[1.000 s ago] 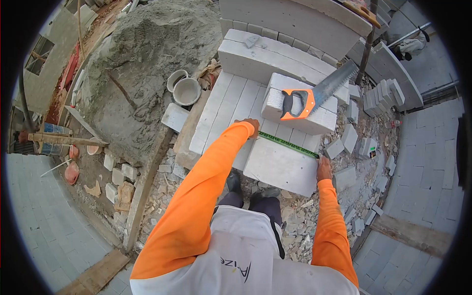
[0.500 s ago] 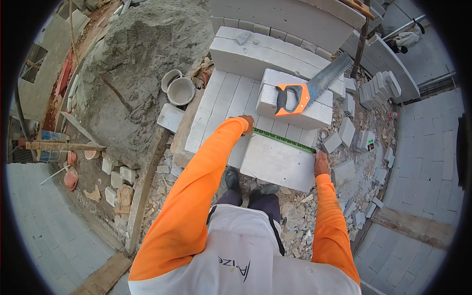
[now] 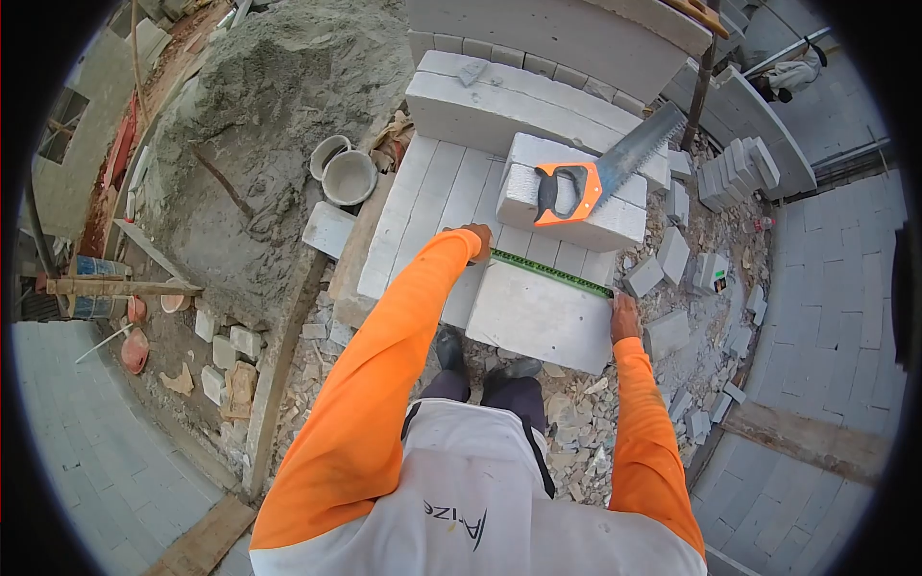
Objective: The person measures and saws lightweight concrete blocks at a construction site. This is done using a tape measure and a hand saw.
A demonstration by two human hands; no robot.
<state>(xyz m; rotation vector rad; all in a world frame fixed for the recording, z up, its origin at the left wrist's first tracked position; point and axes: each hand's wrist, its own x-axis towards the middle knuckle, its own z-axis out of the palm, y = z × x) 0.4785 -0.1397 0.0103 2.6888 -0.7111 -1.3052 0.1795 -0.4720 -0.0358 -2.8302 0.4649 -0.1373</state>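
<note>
The left hand (image 3: 477, 237) was pressed down on one end of a green measuring tape (image 3: 549, 272), and the right hand (image 3: 624, 318) was closed around the other end at the right edge of a white block (image 3: 540, 317); whether the tape's case was in that fist could not be told. The tape was drawn taut along the far top edge of the block, evidently so that its length could be read against the markings. The block was laid flat on a stack of pale blocks (image 3: 427, 206), at a height that suited measuring from a standing position.

Just behind the tape, a handsaw (image 3: 600, 175) with an orange and black handle was left lying on a smaller cut block (image 3: 567, 216), within easy reach of either hand. Offcuts and rubble (image 3: 672, 278) were scattered to the right, and a sand heap (image 3: 279, 115) with two buckets (image 3: 344, 171) beside it was seen to the left.

Lettering was printed on the white garment (image 3: 471, 499) below, of which only something like "A-ize" could be made out. The tape's figures were too small to be read.
</note>
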